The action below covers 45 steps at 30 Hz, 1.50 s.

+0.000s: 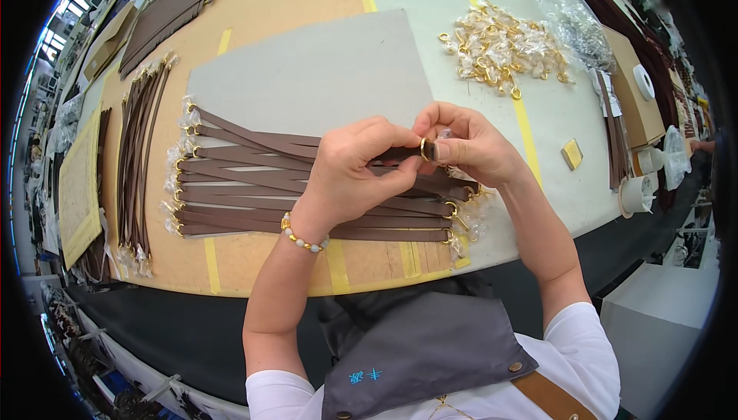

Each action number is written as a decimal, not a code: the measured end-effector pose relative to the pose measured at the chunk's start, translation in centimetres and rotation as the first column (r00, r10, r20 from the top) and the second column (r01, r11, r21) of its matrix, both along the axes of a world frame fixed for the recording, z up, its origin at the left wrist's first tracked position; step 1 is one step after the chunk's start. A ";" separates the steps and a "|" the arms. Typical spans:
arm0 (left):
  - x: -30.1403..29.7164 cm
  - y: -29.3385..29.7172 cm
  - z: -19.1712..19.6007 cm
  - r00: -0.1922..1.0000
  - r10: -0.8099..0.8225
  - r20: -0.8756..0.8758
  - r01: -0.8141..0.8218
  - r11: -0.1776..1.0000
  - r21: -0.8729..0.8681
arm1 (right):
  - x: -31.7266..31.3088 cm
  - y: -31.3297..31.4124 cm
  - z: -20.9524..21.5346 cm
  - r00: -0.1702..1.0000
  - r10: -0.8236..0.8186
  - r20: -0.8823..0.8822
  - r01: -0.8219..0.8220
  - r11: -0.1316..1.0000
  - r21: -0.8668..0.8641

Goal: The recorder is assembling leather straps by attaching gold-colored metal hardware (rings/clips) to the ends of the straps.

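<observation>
My left hand (355, 165), with a beaded bracelet (304, 242) at the wrist, pinches the end of a brown strap (397, 154). Close against it, my right hand (478, 146) has thumb and fingers closed on a gold metal ring fitting (423, 147) at that strap end. The rest of the fitting is hidden by my fingers. Below both hands, several flat brown straps (254, 189) lie side by side across a grey sheet (307, 59). Their ends carry gold clasps (450, 209), partly wrapped in clear plastic.
A heap of plastic-wrapped gold clasps (503, 45) lies at the far right, near a clear plastic bag (576, 24). Another bundle of brown straps (142, 166) lies left. A small yellow block (572, 154), cardboard box (636, 89) and white tape roll (644, 82) are on the right.
</observation>
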<state>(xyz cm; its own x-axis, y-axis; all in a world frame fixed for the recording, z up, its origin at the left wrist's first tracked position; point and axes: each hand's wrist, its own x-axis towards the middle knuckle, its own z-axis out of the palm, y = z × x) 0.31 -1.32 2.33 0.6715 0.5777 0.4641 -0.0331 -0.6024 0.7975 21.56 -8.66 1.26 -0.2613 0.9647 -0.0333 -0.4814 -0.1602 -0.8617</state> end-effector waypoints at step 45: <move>0.3 0.3 -1.5 0.983 -0.058 -0.174 0.032 0.988 -0.151 | -0.3 -0.5 0.3 0.895 0.025 0.444 0.042 0.989 -0.140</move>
